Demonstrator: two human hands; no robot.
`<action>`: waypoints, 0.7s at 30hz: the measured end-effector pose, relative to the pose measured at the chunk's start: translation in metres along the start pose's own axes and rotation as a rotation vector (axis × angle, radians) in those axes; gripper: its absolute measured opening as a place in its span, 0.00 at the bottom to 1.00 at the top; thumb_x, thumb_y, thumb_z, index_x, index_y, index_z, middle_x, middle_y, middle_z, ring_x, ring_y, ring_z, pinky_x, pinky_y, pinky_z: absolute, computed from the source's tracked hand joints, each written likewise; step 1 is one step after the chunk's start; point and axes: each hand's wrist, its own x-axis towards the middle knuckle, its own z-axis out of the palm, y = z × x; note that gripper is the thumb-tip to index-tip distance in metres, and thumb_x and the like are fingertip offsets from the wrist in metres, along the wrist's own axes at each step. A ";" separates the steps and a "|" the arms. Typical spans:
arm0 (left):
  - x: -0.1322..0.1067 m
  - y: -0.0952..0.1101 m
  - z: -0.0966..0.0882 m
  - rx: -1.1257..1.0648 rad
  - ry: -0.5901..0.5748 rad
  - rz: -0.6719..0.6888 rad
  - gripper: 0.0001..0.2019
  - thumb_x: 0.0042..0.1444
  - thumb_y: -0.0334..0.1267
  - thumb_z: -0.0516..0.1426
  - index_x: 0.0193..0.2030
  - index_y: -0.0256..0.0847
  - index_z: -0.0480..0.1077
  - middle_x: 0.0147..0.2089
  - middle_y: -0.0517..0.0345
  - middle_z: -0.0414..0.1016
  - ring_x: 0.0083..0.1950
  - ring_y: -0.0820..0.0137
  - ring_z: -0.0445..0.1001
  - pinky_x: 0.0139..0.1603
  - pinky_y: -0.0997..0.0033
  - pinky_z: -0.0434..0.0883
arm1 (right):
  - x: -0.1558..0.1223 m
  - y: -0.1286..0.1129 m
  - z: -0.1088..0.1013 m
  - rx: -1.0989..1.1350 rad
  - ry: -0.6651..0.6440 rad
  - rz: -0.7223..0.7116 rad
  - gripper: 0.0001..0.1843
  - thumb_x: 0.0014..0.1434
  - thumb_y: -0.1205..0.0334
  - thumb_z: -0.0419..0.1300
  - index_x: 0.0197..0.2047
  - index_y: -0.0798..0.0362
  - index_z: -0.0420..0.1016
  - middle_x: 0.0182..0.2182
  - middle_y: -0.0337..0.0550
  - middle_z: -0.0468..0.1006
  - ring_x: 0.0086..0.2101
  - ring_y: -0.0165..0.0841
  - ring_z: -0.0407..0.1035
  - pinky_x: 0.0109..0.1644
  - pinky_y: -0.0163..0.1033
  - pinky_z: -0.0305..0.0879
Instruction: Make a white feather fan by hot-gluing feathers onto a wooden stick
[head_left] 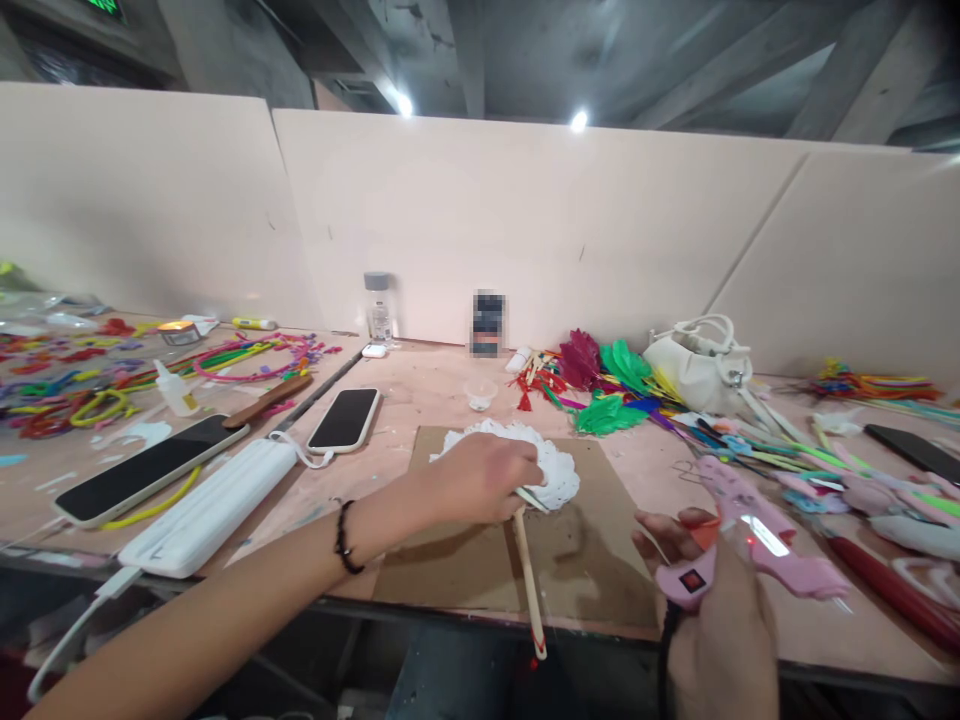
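My left hand (480, 478) is closed around the top of a thin wooden stick (529, 580) where it meets a white feather fan (551, 470). The fan lies on a brown cardboard sheet (592, 560), and the stick runs down toward the table's front edge. My right hand (712, 610) grips a pink glue gun (739, 535) with a red light on its side. The gun's nozzle points right, away from the fan. A black bead bracelet is on my left wrist.
Two phones (345, 418) and a white power bank (210, 505) lie at the left, with coloured pipe cleaners (97, 385) behind. Green and maroon feathers (611, 385), a white handbag (701, 365) and craft sticks crowd the right. A small bottle (378, 308) stands at the pale partition wall.
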 end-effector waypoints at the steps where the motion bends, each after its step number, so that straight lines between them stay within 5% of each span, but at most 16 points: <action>1: 0.009 0.002 0.004 0.007 -0.018 0.030 0.08 0.57 0.28 0.59 0.41 0.42 0.76 0.45 0.55 0.80 0.44 0.63 0.78 0.38 0.70 0.69 | -0.002 -0.001 0.000 -0.038 0.009 -0.053 0.25 0.57 0.38 0.67 0.40 0.52 0.73 0.28 0.38 0.80 0.33 0.32 0.77 0.39 0.36 0.76; 7: 0.049 0.007 0.035 0.041 -0.050 0.026 0.08 0.59 0.29 0.57 0.42 0.41 0.76 0.45 0.52 0.79 0.42 0.61 0.79 0.34 0.66 0.70 | -0.008 0.001 -0.004 -0.186 -0.043 -0.103 0.28 0.52 0.36 0.69 0.39 0.54 0.74 0.26 0.39 0.81 0.32 0.32 0.77 0.39 0.32 0.74; 21: 0.052 0.005 0.050 0.042 -0.054 0.039 0.09 0.59 0.29 0.57 0.42 0.42 0.76 0.45 0.56 0.78 0.38 0.64 0.79 0.29 0.68 0.64 | -0.011 0.005 -0.009 -0.218 -0.069 -0.125 0.27 0.57 0.36 0.67 0.40 0.53 0.74 0.28 0.39 0.80 0.32 0.31 0.76 0.37 0.31 0.73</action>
